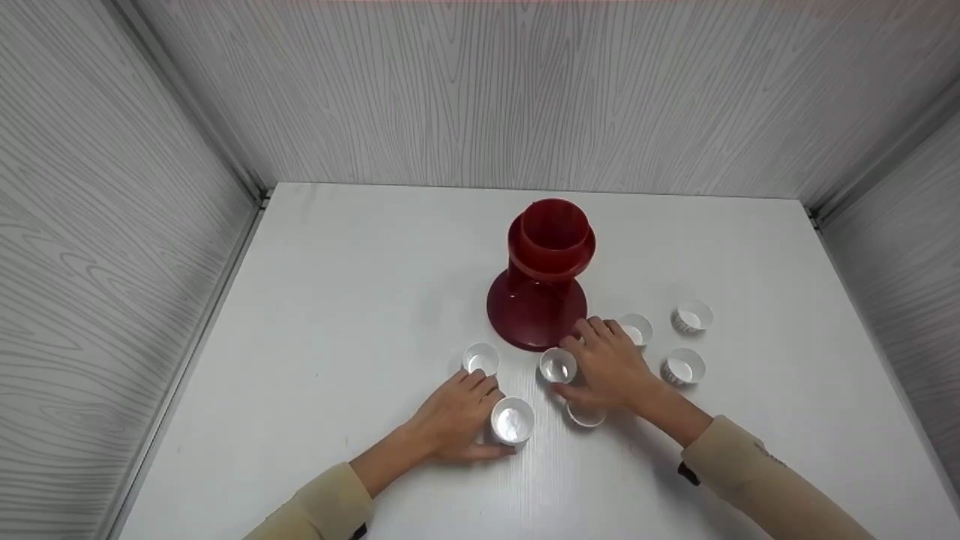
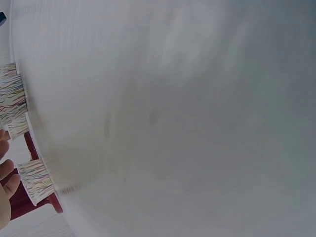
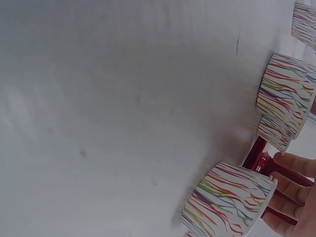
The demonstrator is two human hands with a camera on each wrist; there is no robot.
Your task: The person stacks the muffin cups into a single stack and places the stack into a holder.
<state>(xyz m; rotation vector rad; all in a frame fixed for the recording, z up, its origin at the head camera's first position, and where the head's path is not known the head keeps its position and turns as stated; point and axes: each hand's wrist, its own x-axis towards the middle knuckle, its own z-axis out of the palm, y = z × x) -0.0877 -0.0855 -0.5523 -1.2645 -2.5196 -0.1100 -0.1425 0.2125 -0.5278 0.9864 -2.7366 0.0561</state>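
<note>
A white paper cup (image 1: 513, 420) stands between the thumb and fingers of my left hand (image 1: 450, 421), which grips it from the left. Just beyond those fingers, another paper cup (image 1: 480, 360) sits close to the knuckles; its striped side (image 2: 36, 180) appears in the left wrist view. My right hand (image 1: 609, 366) has its thumb and fingers round a paper cup (image 1: 558, 366) near the red stand's base (image 1: 525, 322). Partly hidden under the right hand is a further cup (image 1: 586, 415). One more cup (image 1: 636, 328) is beside the right fingers, its coloured wavy lines (image 3: 228, 200) showing in the right wrist view.
The red stand, with a round cup-like top (image 1: 553, 238), rises behind the hands. Two more paper cups, a farther one (image 1: 693, 316) and a nearer one (image 1: 683, 367), stand to the right. Wood-grain panels (image 1: 480, 97) border the white table (image 1: 337, 300).
</note>
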